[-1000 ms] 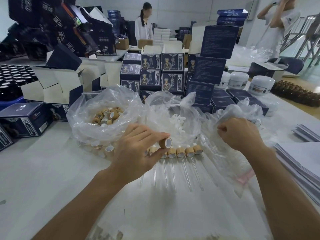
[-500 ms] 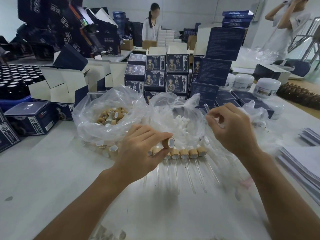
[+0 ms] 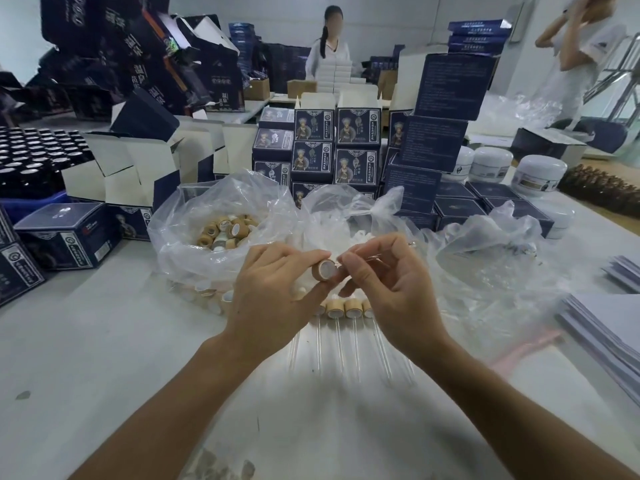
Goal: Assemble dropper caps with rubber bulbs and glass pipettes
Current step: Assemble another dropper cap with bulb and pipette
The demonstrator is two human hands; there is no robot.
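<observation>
My left hand (image 3: 273,299) pinches a tan dropper cap (image 3: 324,269) with a white inside, its open end turned toward my right hand. My right hand (image 3: 388,289) pinches a thin glass pipette (image 3: 375,259) between thumb and fingertips, its near end right at the cap's opening. Below both hands lies a row of assembled droppers (image 3: 343,309), caps in a line and glass tubes pointing toward me. A clear bag of loose tan caps (image 3: 225,232) sits to the left. Beside it, a bag of white rubber bulbs (image 3: 346,233) sits behind my hands.
A crumpled clear bag (image 3: 485,258) lies to the right. Navy product boxes (image 3: 322,147) are stacked behind the bags, white jars (image 3: 536,173) at back right. Dark bottles (image 3: 31,157) fill a tray at far left. A paper stack (image 3: 609,327) lies at the right edge. Two persons stand behind.
My right hand came out of the right-hand bag with a glass pipette and moved left to the cap. My left hand lifted the cap slightly to meet it.
</observation>
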